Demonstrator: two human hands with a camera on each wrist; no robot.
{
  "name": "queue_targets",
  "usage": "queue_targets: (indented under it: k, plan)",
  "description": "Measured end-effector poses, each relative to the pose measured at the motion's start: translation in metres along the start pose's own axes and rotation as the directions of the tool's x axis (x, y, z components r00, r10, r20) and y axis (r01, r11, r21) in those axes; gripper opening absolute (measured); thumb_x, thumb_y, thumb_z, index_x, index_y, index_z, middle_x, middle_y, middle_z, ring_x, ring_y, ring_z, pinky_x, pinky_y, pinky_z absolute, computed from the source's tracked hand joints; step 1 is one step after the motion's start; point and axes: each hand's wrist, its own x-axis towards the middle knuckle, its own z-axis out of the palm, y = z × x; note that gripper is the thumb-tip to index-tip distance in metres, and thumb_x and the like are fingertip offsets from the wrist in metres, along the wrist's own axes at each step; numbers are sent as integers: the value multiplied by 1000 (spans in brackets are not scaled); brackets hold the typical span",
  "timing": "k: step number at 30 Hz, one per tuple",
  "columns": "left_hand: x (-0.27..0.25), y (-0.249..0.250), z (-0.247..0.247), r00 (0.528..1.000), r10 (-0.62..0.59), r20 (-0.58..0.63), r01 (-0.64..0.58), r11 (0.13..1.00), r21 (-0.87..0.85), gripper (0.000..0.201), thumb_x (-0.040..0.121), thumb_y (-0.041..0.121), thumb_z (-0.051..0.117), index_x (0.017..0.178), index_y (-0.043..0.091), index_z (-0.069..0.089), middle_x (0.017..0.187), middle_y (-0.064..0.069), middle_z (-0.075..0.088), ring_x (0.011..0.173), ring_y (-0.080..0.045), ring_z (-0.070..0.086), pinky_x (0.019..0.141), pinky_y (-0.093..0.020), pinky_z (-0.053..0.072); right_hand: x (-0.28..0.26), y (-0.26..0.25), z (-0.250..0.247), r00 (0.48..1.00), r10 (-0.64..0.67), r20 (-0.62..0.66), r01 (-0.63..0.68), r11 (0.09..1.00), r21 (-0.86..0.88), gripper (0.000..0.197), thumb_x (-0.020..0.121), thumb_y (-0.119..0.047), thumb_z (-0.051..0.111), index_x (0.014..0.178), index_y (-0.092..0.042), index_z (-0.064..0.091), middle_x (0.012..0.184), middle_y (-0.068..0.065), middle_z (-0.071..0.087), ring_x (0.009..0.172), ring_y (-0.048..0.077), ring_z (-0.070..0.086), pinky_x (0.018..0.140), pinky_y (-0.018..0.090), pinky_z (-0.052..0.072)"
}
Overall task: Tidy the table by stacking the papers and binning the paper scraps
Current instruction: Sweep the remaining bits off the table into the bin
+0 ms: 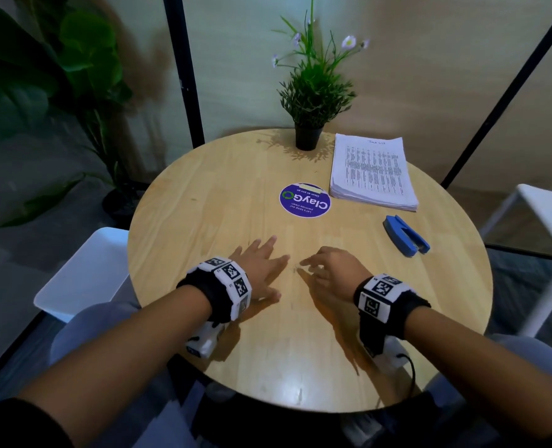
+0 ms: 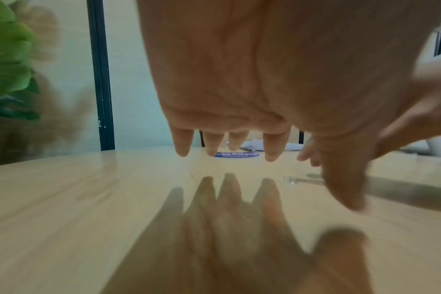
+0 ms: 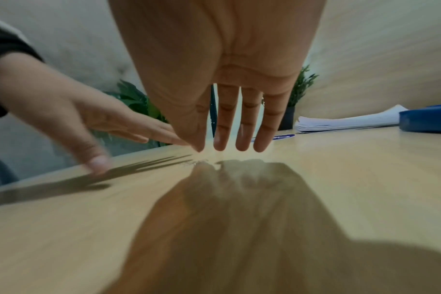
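Hovering over table (image 1: pixel 223 202) — both hands, fingers straight

A round purple sticker (image 1: pixel 304 200) lies on the table (image 1: pixel 203 195). It reads upside down from here. The big white word on it is "ClayGo". Small words beside it say "Clean as you go". The other small lines are too tiny to read fully. The top sheet of the paper stack (image 1: pixel 373 173) has printed rows, too small to read.
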Motion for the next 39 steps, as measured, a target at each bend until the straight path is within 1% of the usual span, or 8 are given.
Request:
queue_targets:
  k: [3, 6, 12, 21, 26, 31, 35, 39]
  plan:
    - [-12, -6, 3, 998, 23, 54, -22, 999, -25, 122, 64, 58, 75, 148, 37, -10, 158, 1, -22, 148, -27, -14, 118, -55, 3, -1, 4, -5, 998, 59, 19, -59, 998, 20, 34, 91, -34, 54, 122, -22, 61, 113, 4, 64, 101, 19, 59, 87, 26, 45]
    - [-23, -6, 23, 993, 82, 84, -81, 997, -22, 137, 52, 65, 78, 145, 39, -19, 156, 2, -27, 146, -28, -19, 116, -61, 1, -3, 5, -6, 994, 108, 20, -109, 994, 27, 34, 91, -33, 56, 122, -21, 59, 113, 4, 64, 101, 20, 60, 89, 29, 46]
    - [-23, -1, 46, 995, 58, 79, -55, 997, -49, 146, 47, 65, 79, 138, 41, -32, 153, 1, -36, 144, -33, -24, 110, -66, -3, 2, -1, -2, 993, 115, 14, -116, 991, 70, 33, 87, -28, 62, 119, -20, 61, 110, 3, 65, 98, 20, 59, 86, 28, 44]
    - [18, -1, 27, 995, -92, 30, 95, 987, -128, 137, 52, 62, 78, 141, 43, -25, 155, -1, -30, 144, -34, -24, 111, -67, -1, 15, 0, 1, 989, 136, 53, -140, 987, 73, 27, 85, -23, 64, 112, -21, 66, 108, 1, 66, 88, 11, 52, 83, 26, 47]
    - [37, -1, 5, 979, -202, 5, 196, 944, -266, 121, 58, 52, 80, 149, 35, 0, 159, -6, -11, 146, -37, -8, 114, -60, 19, 22, 5, 4, 973, 202, 115, -216, 967, 135, 32, 78, -33, 73, 107, -22, 67, 96, -1, 61, 87, 12, 52, 75, 24, 44]
    - [43, -1, -9, 962, -269, -54, 240, 921, -308, 99, 54, 51, 82, 136, 29, 32, 142, -10, 25, 132, -35, 27, 98, -51, 43, 36, 2, 12, 928, 364, 79, -369, 872, 320, 14, 77, -28, 74, 87, -21, 69, 88, 0, 65, 83, 15, 60, 73, 27, 50]
    - [49, -3, -12, 948, -305, -94, 224, 846, -484, 64, 58, 40, 85, 109, 20, 54, 119, -9, 47, 111, -29, 48, 80, -37, 45, 41, -2, 11, 920, 384, 76, -382, 837, 393, 4, 79, -19, 72, 79, -15, 72, 78, -1, 69, 77, 15, 62, 63, 23, 47]
    - [43, -7, -14, 968, -241, -71, 159, 808, -568, 20, 68, 20, 82, 83, 12, 71, 87, -6, 71, 85, -23, 65, 68, -26, 46, 39, 4, 7, 920, 387, 55, -380, 851, 363, 4, 79, -15, 70, 83, -15, 72, 76, -5, 65, 76, 11, 59, 61, 19, 44]
